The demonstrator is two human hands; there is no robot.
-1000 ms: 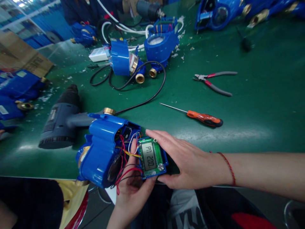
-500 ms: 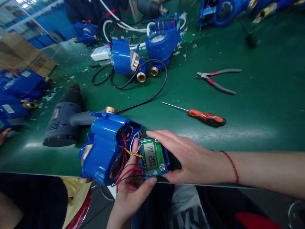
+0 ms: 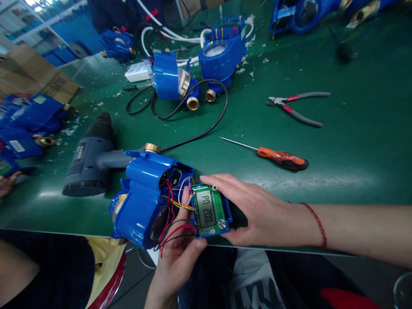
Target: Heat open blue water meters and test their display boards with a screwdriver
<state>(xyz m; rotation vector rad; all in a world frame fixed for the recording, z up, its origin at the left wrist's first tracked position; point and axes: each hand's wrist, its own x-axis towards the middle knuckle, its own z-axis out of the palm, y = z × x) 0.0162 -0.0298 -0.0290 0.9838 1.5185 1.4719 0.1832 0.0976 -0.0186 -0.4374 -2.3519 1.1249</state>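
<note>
The left hand (image 3: 180, 257) and right hand (image 3: 257, 210) are holding the display board (image 3: 220, 206), its long axis pointing toward the person (image 3: 249, 270).

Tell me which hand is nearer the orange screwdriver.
Right. The right hand is below the orange screwdriver in the picture; the left hand is farther off, lower and to the left.

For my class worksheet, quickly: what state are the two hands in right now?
Left hand: holding the display module at its wired side.
Right hand: part-curled, holding the same module.
</note>
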